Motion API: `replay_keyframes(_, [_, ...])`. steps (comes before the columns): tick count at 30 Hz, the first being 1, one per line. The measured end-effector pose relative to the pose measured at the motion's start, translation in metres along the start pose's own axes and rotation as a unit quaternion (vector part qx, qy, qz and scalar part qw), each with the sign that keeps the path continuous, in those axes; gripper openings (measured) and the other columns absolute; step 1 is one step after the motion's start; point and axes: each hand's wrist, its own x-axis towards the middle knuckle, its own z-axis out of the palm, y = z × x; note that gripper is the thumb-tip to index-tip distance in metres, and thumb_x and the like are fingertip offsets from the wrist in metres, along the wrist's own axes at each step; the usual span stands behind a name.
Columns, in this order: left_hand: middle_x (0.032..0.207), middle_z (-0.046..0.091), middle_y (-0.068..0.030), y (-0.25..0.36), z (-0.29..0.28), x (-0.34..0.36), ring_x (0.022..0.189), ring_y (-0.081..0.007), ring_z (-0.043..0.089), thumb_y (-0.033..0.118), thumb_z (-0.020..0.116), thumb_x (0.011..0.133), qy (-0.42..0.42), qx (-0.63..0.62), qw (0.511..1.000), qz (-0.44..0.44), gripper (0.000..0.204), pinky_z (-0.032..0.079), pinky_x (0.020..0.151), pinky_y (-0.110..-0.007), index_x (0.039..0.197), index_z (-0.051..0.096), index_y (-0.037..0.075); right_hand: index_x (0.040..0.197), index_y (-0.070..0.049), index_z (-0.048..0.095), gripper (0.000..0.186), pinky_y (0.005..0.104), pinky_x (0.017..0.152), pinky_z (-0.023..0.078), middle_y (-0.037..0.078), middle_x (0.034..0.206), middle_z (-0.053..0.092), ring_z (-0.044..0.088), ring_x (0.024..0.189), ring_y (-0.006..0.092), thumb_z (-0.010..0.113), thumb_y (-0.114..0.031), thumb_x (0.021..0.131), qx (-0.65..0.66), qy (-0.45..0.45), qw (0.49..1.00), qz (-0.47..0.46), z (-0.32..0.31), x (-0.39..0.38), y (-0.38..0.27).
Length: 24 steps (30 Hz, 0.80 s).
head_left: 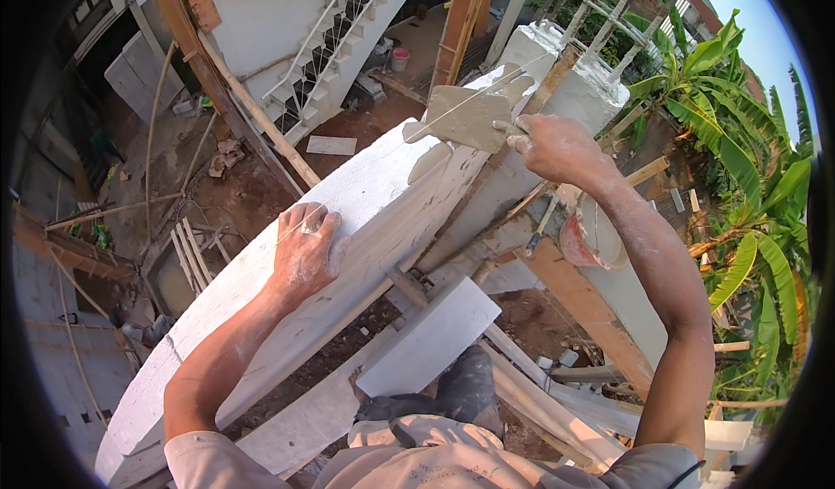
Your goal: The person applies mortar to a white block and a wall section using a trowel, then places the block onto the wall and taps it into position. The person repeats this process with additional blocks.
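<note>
- My right hand point(564, 148) has its fingers curled round the handle of the trowel point(470, 117), whose mortar-coated blade lies just left of my knuckles, over the top of the wall point(370, 185).
- Grey mortar point(428, 165) is on the wall beside the blade, left of and slightly below that hand.
- A thin string point(461, 105) runs across the blade, just beyond my fingers.
- My left hand point(306, 247) rests palm down on the wall's white top, fingers slightly bent and a little apart, dusted white; it grips nothing.
- Nearer my body than either hand, between my forearms, is a pale block point(430, 337).
- Below my right hand, by the forearm, is a red bucket point(594, 232).
- Right of that forearm grow banana plants point(739, 176).
- Well beyond my left hand, down on the ground, lies a white slab point(331, 145).
- Farther off, white stairs point(339, 54) climb.
</note>
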Motion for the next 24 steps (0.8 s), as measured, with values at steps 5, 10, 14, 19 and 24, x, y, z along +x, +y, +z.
replay_keyframes(5, [0.111,0.053,-0.0172,-0.003,0.002,0.000,0.111,-0.0368,0.050,0.018,0.073,0.081,0.013,-0.022,1.000,0.005,0.037,0.037,0.099,-0.052,0.112,0.060,0.003,0.114,-0.004,0.065,0.036,0.0502,0.086,0.050,0.023,0.098,0.069,0.065,0.097,0.0404,0.056,-0.034,0.096,-0.034,-0.004,0.999,-0.004,-0.005,-0.003,-0.012])
replay_keyframes(10, [0.111,0.054,-0.0176,-0.002,0.002,-0.001,0.111,-0.0367,0.050,0.019,0.073,0.081,0.009,-0.012,1.000,0.001,0.037,0.037,0.098,-0.051,0.112,0.061,0.003,0.116,-0.006,0.066,0.036,0.0499,0.087,0.050,0.022,0.101,0.069,0.065,0.099,0.0399,0.057,-0.033,0.095,0.012,0.008,0.999,0.028,-0.008,-0.007,-0.010])
replay_keyframes(14, [0.110,0.055,-0.0176,-0.001,0.001,0.000,0.110,-0.0364,0.050,0.018,0.073,0.081,0.002,-0.023,1.000,0.000,0.035,0.037,0.098,-0.051,0.110,0.061,0.002,0.112,-0.005,0.067,0.034,0.0493,0.085,0.051,0.022,0.099,0.070,0.066,0.098,0.0391,0.059,-0.031,0.092,0.016,0.049,0.999,-0.002,0.002,-0.010,0.000])
replay_keyframes(19, [0.109,0.054,-0.0175,0.000,0.002,0.002,0.108,-0.0363,0.050,0.016,0.073,0.080,0.021,-0.012,1.000,0.015,0.035,0.037,0.096,-0.051,0.108,0.059,0.002,0.121,-0.008,0.065,0.039,0.0478,0.088,0.050,0.019,0.109,0.068,0.064,0.102,0.0378,0.066,-0.030,0.089,0.028,0.101,0.993,-0.045,0.030,0.002,0.031])
replay_keyframes(24, [0.111,0.056,-0.0194,0.002,0.003,0.003,0.110,-0.0365,0.050,0.019,0.072,0.081,-0.008,0.003,1.000,-0.003,0.034,0.038,0.096,-0.052,0.108,0.060,0.002,0.117,-0.010,0.067,0.037,0.0440,0.092,0.044,0.013,0.107,0.064,0.059,0.104,0.0318,0.074,-0.022,0.083,0.060,0.294,0.920,-0.252,0.069,0.059,0.084])
